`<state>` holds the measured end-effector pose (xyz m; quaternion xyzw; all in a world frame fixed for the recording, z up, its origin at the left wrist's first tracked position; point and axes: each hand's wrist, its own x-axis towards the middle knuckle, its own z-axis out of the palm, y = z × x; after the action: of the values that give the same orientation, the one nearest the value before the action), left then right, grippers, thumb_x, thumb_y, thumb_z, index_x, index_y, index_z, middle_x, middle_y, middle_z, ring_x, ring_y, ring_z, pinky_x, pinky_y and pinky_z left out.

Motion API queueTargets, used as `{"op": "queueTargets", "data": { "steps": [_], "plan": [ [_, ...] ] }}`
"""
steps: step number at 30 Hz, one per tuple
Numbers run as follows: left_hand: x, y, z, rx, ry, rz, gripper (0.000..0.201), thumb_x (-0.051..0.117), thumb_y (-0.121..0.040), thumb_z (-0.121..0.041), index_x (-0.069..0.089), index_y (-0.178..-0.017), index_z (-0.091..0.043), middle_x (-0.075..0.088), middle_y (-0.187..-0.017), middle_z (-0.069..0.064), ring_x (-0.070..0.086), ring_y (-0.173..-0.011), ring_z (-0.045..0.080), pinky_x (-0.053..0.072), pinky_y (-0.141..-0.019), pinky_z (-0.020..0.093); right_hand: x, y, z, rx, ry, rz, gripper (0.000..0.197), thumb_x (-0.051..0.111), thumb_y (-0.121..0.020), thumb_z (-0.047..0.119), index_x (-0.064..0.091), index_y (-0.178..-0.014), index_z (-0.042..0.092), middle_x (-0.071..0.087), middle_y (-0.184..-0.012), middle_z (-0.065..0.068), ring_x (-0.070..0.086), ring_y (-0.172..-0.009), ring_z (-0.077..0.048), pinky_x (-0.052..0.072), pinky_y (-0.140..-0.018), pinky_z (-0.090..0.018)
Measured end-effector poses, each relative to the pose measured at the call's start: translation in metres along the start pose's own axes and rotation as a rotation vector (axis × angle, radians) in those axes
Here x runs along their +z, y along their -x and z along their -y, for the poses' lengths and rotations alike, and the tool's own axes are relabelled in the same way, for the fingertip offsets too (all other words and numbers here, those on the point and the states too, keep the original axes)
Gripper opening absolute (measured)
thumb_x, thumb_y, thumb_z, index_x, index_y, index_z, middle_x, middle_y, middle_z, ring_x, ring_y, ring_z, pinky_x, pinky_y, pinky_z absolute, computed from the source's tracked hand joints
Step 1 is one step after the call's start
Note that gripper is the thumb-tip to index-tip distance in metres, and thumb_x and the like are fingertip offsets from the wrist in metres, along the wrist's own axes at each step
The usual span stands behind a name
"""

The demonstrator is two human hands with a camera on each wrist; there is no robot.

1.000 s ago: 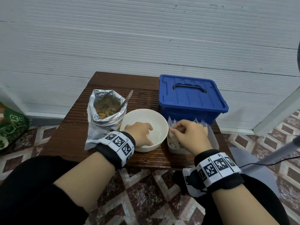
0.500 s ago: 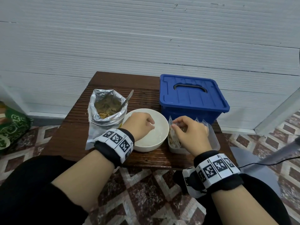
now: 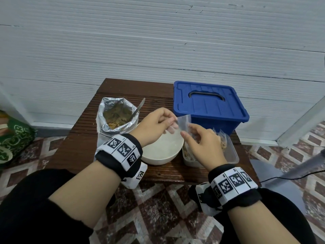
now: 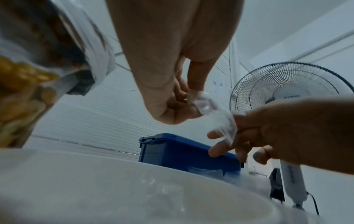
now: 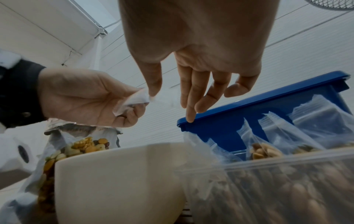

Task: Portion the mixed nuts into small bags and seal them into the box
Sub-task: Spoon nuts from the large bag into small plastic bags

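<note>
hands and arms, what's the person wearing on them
Each wrist carries a black strap faced with white panels printed with square black-and-white codes: left band, right band. A white camera block hangs under each. Black sleeves are pushed up; both hands are bare.

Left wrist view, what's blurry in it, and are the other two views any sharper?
Left wrist view: foil nut bag and white bowl smear close up; fan is crisp. Right wrist view: clear tub is soft. Head view: sharp, evenly lit, edges bowed.
</note>
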<state>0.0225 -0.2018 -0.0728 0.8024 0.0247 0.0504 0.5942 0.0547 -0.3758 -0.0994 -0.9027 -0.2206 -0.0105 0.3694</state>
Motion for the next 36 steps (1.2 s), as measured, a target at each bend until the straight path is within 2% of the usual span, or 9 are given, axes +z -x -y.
{"op": "queueTargets", "data": {
  "steps": [3, 7, 10, 15, 18, 24, 29, 31, 36],
  "plan": [
    [0.0, 0.002, -0.003, 0.013, 0.125, 0.084, 0.014, 0.046, -0.099, -0.006, 0.057, -0.096, -0.013, 0.068, -0.081, -0.003, 0.061, -0.067, 0.006, 0.046, -0.063, 0.021, -0.001, 0.0, 0.0, 0.013, -0.254, 0.002, 0.058, 0.044, -0.079, 0.067, 0.059, -0.122, 0.031, 0.067, -0.106, 0.008, 0.058, -0.104, -0.015, 0.047, -0.094, -0.044],
    [0.0, 0.002, -0.001, -0.006, 0.048, 0.044, 0.014, 0.053, -0.096, -0.01, 0.061, -0.098, -0.021, 0.067, -0.087, -0.006, 0.06, -0.068, 0.003, 0.047, -0.064, 0.018, -0.005, 0.001, 0.002, 0.011, -0.339, -0.081, 0.007, 0.062, -0.089, 0.03, 0.066, -0.084, 0.026, 0.067, -0.082, 0.005, 0.061, -0.083, -0.016, 0.05, -0.083, -0.045],
    [-0.001, 0.0, 0.003, -0.029, 0.006, -0.055, 0.013, 0.061, -0.092, -0.014, 0.061, -0.097, -0.025, 0.064, -0.092, -0.004, 0.062, -0.07, 0.001, 0.05, -0.066, 0.016, -0.006, 0.001, -0.001, 0.042, -0.341, -0.109, 0.018, 0.065, -0.088, 0.022, 0.062, -0.071, 0.027, 0.063, -0.068, 0.004, 0.06, -0.071, -0.017, 0.052, -0.074, -0.04],
    [-0.002, 0.0, 0.007, -0.05, 0.026, -0.178, 0.016, 0.07, -0.085, -0.015, 0.062, -0.096, -0.023, 0.066, -0.09, -0.004, 0.068, -0.076, 0.009, 0.055, -0.074, 0.023, -0.005, -0.001, -0.003, 0.079, -0.33, -0.088, 0.021, 0.066, -0.088, 0.023, 0.06, -0.067, 0.025, 0.06, -0.064, 0.006, 0.057, -0.066, -0.009, 0.048, -0.069, -0.028],
    [-0.002, 0.0, 0.007, -0.06, 0.035, -0.203, 0.017, 0.072, -0.083, -0.016, 0.063, -0.098, -0.019, 0.068, -0.092, -0.002, 0.069, -0.078, 0.009, 0.054, -0.071, 0.02, -0.006, -0.001, -0.003, 0.101, -0.343, -0.091, 0.023, 0.066, -0.088, 0.023, 0.06, -0.066, 0.023, 0.06, -0.062, 0.005, 0.054, -0.061, -0.002, 0.044, -0.066, -0.023],
    [-0.001, 0.0, 0.011, -0.058, -0.111, -0.157, 0.027, 0.074, -0.081, -0.029, 0.062, -0.104, -0.031, 0.064, -0.109, -0.014, 0.06, -0.099, 0.002, 0.046, -0.082, 0.018, -0.006, 0.002, -0.006, 0.109, -0.307, -0.088, 0.021, 0.063, -0.09, 0.023, 0.063, -0.069, 0.018, 0.06, -0.063, 0.003, 0.055, -0.063, -0.009, 0.041, -0.063, -0.021],
    [0.005, 0.004, 0.01, 0.164, -0.486, -0.036, 0.079, 0.082, -0.064, -0.049, 0.048, -0.134, -0.035, 0.048, -0.136, -0.015, 0.037, -0.128, 0.003, 0.027, -0.106, 0.026, -0.005, 0.002, -0.005, 0.078, -0.294, -0.102, 0.021, 0.065, -0.089, 0.024, 0.063, -0.068, 0.017, 0.061, -0.063, 0.0, 0.056, -0.063, -0.012, 0.044, -0.064, -0.025],
    [0.01, 0.006, 0.011, 0.233, -0.614, 0.003, 0.088, 0.081, -0.062, -0.055, 0.041, -0.139, -0.037, 0.043, -0.139, -0.017, 0.031, -0.131, 0.003, 0.018, -0.105, 0.027, -0.003, 0.003, -0.003, 0.056, -0.306, -0.077, 0.022, 0.066, -0.088, 0.024, 0.062, -0.066, 0.019, 0.061, -0.062, 0.001, 0.056, -0.063, -0.011, 0.044, -0.064, -0.026],
    [0.016, 0.006, 0.018, 0.364, -0.67, -0.07, 0.064, 0.077, -0.069, -0.053, 0.053, -0.126, -0.037, 0.052, -0.125, -0.021, 0.038, -0.124, 0.0, 0.011, -0.095, 0.019, -0.002, 0.006, 0.001, -0.005, -0.303, -0.052, 0.018, 0.066, -0.087, 0.024, 0.065, -0.071, 0.015, 0.064, -0.066, 0.0, 0.057, -0.064, -0.007, 0.042, -0.063, -0.013]
  ]
}}
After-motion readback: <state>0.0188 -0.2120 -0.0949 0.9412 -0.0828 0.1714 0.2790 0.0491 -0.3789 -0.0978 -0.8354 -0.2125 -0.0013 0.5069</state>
